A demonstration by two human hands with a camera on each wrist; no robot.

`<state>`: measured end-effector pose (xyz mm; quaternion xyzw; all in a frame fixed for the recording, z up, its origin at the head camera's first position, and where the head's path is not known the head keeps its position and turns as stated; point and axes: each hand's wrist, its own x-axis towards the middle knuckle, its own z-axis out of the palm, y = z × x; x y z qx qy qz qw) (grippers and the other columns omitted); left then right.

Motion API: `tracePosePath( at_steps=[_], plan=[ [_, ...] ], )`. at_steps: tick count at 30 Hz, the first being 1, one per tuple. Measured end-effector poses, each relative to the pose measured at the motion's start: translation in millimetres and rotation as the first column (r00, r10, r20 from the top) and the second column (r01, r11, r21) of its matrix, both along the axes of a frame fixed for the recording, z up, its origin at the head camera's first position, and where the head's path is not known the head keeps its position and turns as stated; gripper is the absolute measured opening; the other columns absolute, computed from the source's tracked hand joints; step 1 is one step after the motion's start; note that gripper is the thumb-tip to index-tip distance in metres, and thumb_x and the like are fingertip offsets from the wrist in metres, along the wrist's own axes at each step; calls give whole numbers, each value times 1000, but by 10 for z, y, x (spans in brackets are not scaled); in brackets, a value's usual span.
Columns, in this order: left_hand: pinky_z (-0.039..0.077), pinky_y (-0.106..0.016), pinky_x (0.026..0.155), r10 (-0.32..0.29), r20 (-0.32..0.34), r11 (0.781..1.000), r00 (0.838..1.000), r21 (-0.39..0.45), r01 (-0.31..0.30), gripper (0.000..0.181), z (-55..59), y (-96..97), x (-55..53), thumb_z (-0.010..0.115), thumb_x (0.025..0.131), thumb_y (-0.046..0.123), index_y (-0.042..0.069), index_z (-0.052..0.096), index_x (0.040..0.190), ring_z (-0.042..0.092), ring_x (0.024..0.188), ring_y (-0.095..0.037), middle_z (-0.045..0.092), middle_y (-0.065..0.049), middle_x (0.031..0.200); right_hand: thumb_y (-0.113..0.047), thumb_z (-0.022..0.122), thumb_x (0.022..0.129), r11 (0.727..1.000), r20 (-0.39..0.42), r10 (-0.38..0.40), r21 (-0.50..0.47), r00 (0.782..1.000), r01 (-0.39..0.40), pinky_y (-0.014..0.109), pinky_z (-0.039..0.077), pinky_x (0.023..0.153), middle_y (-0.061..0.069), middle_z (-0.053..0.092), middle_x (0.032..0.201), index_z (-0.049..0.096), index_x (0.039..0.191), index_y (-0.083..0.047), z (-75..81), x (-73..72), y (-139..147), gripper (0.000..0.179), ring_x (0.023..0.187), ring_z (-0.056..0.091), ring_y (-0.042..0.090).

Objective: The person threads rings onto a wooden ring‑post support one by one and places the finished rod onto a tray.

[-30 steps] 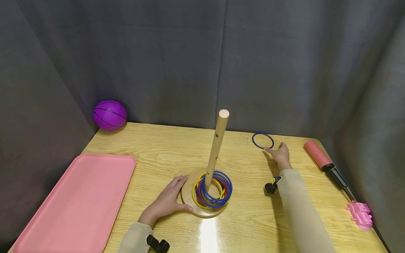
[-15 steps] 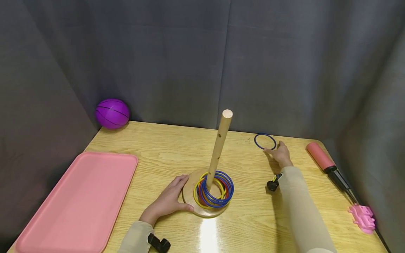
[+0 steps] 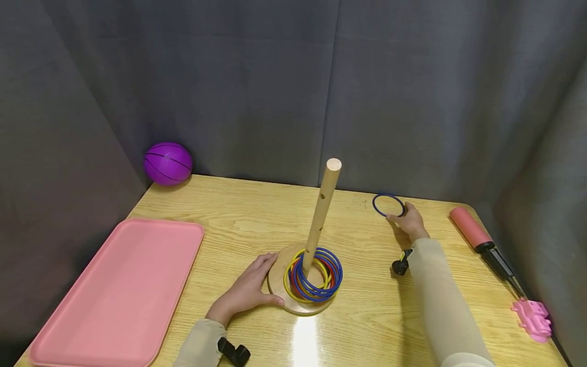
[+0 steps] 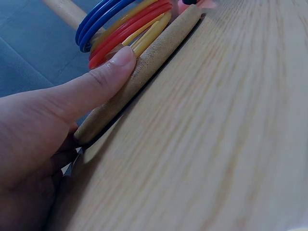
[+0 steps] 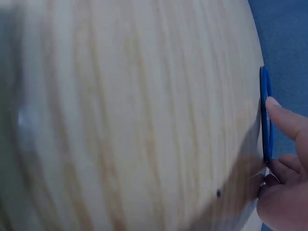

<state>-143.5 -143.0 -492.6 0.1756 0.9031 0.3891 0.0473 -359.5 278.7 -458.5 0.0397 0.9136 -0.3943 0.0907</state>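
A ring-toss stand [image 3: 322, 204], with a tall wooden peg and round base, stands upright mid-table. Several blue, red and yellow rings [image 3: 337, 275] lie stacked around the foot of its peg. My left hand [image 3: 247, 288] holds the base's left rim, thumb [image 4: 122, 57] on the near edge and fingers farther round. At the far right of the table, my right hand [image 3: 411, 221] grips a single blue ring [image 3: 373, 202] by its near right side. The right wrist view shows this blue ring [image 5: 264, 86] edge-on, thumb against it and other fingers curled at its lower end.
A pink tray [image 3: 198, 244] lies at the left and a purple ball [image 3: 167, 164] at the far left corner. Along the right edge lie a pink and black hand pump [image 3: 472, 229] and a small pink toy [image 3: 532, 318]. Grey curtains [image 3: 257, 92] surround the table.
My right fingers have come in from beside the blue ring to meet its right side. The left hand keeps its place on the base. The whole head view has shifted slightly.
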Motion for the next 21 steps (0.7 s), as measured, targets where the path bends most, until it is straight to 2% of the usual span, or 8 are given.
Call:
tracePosePath(
  at_steps=[9, 17, 21],
  plan=[
    [31, -53, 115, -1, 12, 1000, 1000, -1, 1, 115, -2, -1, 4, 83, 66, 52, 6, 26, 154, 32, 143, -35, 34, -13, 153, -19, 58, 97, 986, -29, 94, 144, 995, -89, 60, 18, 117, 39, 12, 152, 0, 150, 13, -30, -62, 19, 85, 142, 14, 54],
    [29, -52, 117, 14, 33, 1000, 999, -11, -14, 116, 6, 20, 1, 83, 65, 54, 9, 25, 154, 28, 145, -33, 31, -10, 156, -21, 51, 101, 979, 4, 124, 165, 992, -123, 63, 22, 114, 40, 11, 152, 1, 151, 12, -10, -45, 8, 78, 140, 14, 55],
    [29, -52, 117, 16, 29, 1000, 999, -11, -16, 116, 14, 12, 8, 83, 65, 54, 8, 25, 154, 29, 145, -33, 32, -10, 155, -20, 53, 100, 973, 0, 139, 186, 990, -136, 63, 24, 114, 40, 16, 151, 5, 150, 12, -12, -37, -7, 77, 139, 18, 55]
  ],
)
